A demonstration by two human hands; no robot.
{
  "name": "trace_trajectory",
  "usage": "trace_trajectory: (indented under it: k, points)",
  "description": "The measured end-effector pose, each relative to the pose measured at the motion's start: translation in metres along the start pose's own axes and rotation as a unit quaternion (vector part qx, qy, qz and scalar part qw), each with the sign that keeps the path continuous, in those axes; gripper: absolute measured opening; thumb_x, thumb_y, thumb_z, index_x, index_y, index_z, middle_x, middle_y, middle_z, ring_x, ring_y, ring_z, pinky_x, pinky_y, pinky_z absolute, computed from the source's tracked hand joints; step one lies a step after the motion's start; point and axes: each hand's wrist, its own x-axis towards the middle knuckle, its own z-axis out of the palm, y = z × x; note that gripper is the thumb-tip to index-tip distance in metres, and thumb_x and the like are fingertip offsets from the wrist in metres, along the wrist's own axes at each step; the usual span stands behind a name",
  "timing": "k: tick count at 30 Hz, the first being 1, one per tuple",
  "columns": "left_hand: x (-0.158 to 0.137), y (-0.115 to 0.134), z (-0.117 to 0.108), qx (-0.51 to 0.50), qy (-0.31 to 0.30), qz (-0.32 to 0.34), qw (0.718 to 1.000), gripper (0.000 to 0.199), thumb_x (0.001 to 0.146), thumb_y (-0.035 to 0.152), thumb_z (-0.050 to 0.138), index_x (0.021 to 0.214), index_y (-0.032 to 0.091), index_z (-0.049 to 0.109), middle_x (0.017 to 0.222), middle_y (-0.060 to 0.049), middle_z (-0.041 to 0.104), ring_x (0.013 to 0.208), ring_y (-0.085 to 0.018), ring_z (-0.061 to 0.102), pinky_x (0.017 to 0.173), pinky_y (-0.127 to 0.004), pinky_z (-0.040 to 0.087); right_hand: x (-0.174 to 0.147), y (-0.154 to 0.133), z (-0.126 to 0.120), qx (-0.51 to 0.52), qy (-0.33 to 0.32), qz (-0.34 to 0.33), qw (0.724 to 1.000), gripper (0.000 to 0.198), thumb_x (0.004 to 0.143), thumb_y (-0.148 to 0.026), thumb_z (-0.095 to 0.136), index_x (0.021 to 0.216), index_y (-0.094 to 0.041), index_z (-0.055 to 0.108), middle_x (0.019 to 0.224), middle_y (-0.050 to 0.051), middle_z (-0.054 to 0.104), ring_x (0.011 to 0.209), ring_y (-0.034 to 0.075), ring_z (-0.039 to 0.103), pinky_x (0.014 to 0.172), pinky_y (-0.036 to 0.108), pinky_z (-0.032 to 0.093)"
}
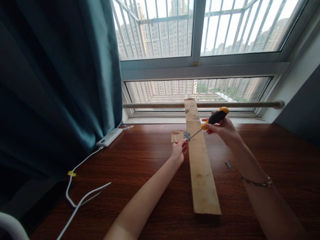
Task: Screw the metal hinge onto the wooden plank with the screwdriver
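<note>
A long pale wooden board lies lengthwise on the table, its far end reaching toward the window. At its left edge is a small wooden piece, and a metal hinge spans the two. My left hand is closed at the hinge's near edge, fingertips pressed on it; part of the grip is hidden. A yellow-and-black screwdriver is wrapped in the fingers of my right hand. It slants down to the left, its tip at the hinge's right leaf.
Some screws lie on the dark wooden table right of the board. A white power strip with a white cable is at the left, beside a blue curtain. A horizontal pipe runs before the window.
</note>
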Motion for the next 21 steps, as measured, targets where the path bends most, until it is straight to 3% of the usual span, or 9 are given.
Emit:
trace_trajectory:
  k: [3, 5, 9, 12, 14, 17, 21]
  points:
    - [0.001, -0.001, 0.0, 0.002, 0.003, 0.002, 1.0, 0.019, 0.058, 0.012, 0.072, 0.073, 0.015, 0.059, 0.069, -0.001, 0.065, 0.055, -0.008, 0.058, 0.052, -0.019, 0.04, -0.002, -0.006, -0.006, 0.039, -0.064, 0.027, 0.997, 0.063, 0.048, -0.035, 0.08, 0.1, -0.018, 0.049, 0.086, 0.006, 0.068, 0.059, 0.018, 0.064, 0.053, 0.033, 0.056]
    - [0.001, -0.001, -0.001, 0.001, 0.001, 0.001, 1.0, 0.019, 0.059, 0.012, 0.072, 0.073, 0.015, 0.06, 0.069, -0.001, 0.065, 0.055, -0.008, 0.057, 0.052, -0.019, 0.04, -0.001, -0.003, -0.007, 0.018, -0.057, 0.029, 0.998, 0.058, 0.047, -0.036, 0.08, 0.094, -0.016, 0.053, 0.08, 0.006, 0.068, 0.055, 0.017, 0.063, 0.05, 0.032, 0.054]
    - [0.002, -0.002, -0.002, 0.003, -0.005, 0.002, 1.0, 0.019, 0.059, 0.013, 0.072, 0.072, 0.015, 0.059, 0.07, -0.001, 0.066, 0.056, -0.008, 0.058, 0.052, -0.019, 0.04, 0.004, 0.018, 0.0, -0.117, 0.088, -0.02, 0.989, 0.044, 0.05, -0.045, 0.076, 0.074, -0.013, 0.057, 0.063, 0.003, 0.063, 0.04, 0.012, 0.054, 0.037, 0.025, 0.045]
    - [0.002, -0.002, -0.002, 0.006, -0.003, 0.003, 1.0, 0.02, 0.059, 0.013, 0.072, 0.075, 0.015, 0.059, 0.072, -0.002, 0.066, 0.057, -0.009, 0.059, 0.053, -0.019, 0.041, 0.006, 0.027, 0.008, -0.142, 0.171, -0.038, 0.974, 0.045, 0.054, -0.049, 0.073, 0.073, -0.013, 0.055, 0.068, 0.005, 0.065, 0.038, 0.01, 0.051, 0.032, 0.021, 0.038]
    - [0.001, -0.001, -0.002, 0.005, -0.008, 0.002, 1.0, 0.022, 0.059, 0.013, 0.072, 0.077, 0.015, 0.059, 0.073, -0.002, 0.066, 0.058, -0.01, 0.059, 0.053, -0.019, 0.041, 0.005, 0.024, 0.01, -0.091, 0.145, -0.023, 0.985, 0.046, 0.055, -0.048, 0.073, 0.079, -0.014, 0.054, 0.081, 0.007, 0.066, 0.04, 0.009, 0.053, 0.032, 0.02, 0.039]
    - [0.0, 0.0, 0.0, 0.003, -0.005, 0.001, 1.0, 0.023, 0.058, 0.013, 0.072, 0.077, 0.015, 0.059, 0.072, -0.002, 0.066, 0.057, -0.01, 0.059, 0.052, -0.02, 0.04, 0.001, 0.01, 0.007, 0.0, 0.046, 0.009, 0.999, 0.047, 0.053, -0.041, 0.076, 0.084, -0.015, 0.052, 0.095, 0.008, 0.065, 0.048, 0.01, 0.059, 0.041, 0.021, 0.047]
    - [-0.001, 0.0, 0.001, 0.003, 0.004, 0.0, 1.0, 0.021, 0.058, 0.013, 0.072, 0.075, 0.015, 0.058, 0.068, -0.001, 0.065, 0.055, -0.009, 0.058, 0.052, -0.02, 0.039, -0.002, 0.002, 0.005, 0.045, -0.007, 0.022, 0.999, 0.051, 0.051, -0.039, 0.078, 0.088, -0.017, 0.05, 0.09, 0.005, 0.065, 0.056, 0.014, 0.063, 0.046, 0.024, 0.051]
